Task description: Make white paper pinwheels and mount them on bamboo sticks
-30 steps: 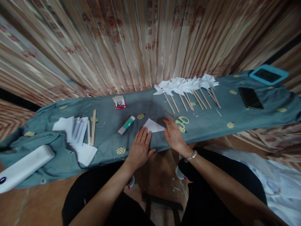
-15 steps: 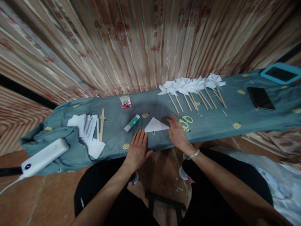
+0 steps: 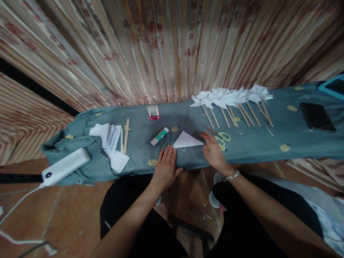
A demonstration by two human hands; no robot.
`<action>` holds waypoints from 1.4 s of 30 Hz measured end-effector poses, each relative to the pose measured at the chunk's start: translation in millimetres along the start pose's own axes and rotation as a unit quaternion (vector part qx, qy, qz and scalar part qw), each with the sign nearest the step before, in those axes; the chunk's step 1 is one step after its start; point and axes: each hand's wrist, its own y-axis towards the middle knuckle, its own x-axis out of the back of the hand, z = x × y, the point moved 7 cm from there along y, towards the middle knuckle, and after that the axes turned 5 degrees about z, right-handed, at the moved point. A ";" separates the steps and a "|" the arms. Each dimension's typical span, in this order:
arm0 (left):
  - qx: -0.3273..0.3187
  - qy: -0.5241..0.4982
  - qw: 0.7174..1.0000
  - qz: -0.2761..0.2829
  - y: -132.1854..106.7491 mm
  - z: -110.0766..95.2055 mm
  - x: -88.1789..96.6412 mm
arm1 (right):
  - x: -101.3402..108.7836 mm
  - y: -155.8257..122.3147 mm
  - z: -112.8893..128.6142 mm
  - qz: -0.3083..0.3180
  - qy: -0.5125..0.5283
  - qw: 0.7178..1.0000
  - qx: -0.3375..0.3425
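A white sheet of paper folded into a triangle (image 3: 187,140) lies on the cloth-covered table (image 3: 139,143). My left hand (image 3: 166,166) rests flat by its left corner, fingers stretched out and fingertips at the paper's edge. At the right corner is my right hand (image 3: 213,150), its fingers extended and apart from each other at the tips, holding nothing. Just beyond the left fingertips lies a glue stick (image 3: 159,136) with a green label. Scissors with yellow-green handles (image 3: 223,138) lie beside my right hand.
Paper pinwheels (image 3: 231,96) on wooden sticks lie in a row at the back right. A small red-and-white box of metal pins (image 3: 153,113), cut paper pieces (image 3: 111,138), wooden sticks (image 3: 126,136), a white power bank (image 3: 66,167) and a black phone (image 3: 317,116) also lie there.
The whole view has shifted, so things appear further right. Both hands stay at the triangle's corners, and the right fingers sit slightly further off the paper.
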 end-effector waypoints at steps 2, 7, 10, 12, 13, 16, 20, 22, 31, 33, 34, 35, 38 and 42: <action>-0.001 -0.008 1.000 -0.001 -0.3 0.1 -0.3 | 2.9 4.4 -1.2 -0.005 0.025 1.000 -0.006; -0.005 -0.020 1.000 -0.020 -2.0 0.7 -1.5 | -3.8 21.5 11.2 0.038 0.027 0.999 -0.006; -0.007 -0.024 0.999 -0.044 -3.2 0.8 -0.8 | -10.3 29.8 20.3 0.059 0.010 0.998 -0.018; -0.010 -0.025 0.998 -0.053 -3.4 0.9 -0.6 | -13.0 33.4 23.5 0.063 0.009 0.998 -0.030; -0.010 -0.026 0.998 -0.056 -3.2 1.1 -0.6 | -13.7 34.7 24.3 0.062 0.010 0.997 -0.034; -0.009 -0.034 0.998 -0.060 -2.8 2.5 -1.0 | -13.5 37.3 24.1 0.056 0.014 0.998 -0.040; -0.009 -0.057 0.996 -0.068 -2.3 3.8 -0.9 | -9.6 39.1 17.2 0.039 0.072 0.995 -0.062; -0.007 -0.067 0.995 -0.072 -0.5 3.9 1.0 | -7.4 39.7 13.3 0.033 0.114 0.990 -0.072; -0.015 -0.160 0.975 -0.155 31.9 3.7 34.7 | 11.0 19.7 17.5 0.006 0.210 0.976 -0.058; -0.019 -0.180 0.970 -0.164 39.2 3.4 36.9 | 15.3 10.4 26.0 0.018 0.176 0.984 -0.031; -0.025 -0.193 0.966 -0.167 41.9 2.7 36.8 | 16.8 6.0 29.2 0.026 0.162 0.986 -0.023; -0.033 -0.209 0.963 -0.169 44.1 1.7 36.2 | 17.9 2.1 31.5 0.035 0.152 0.988 -0.017; -0.046 -0.260 0.949 -0.169 47.7 -1.0 33.9 | 18.6 -5.6 34.9 0.072 0.148 0.986 0.000; -0.058 -0.304 0.936 -0.171 49.6 -3.8 36.7 | 17.6 -4.8 30.9 0.123 0.187 0.975 0.010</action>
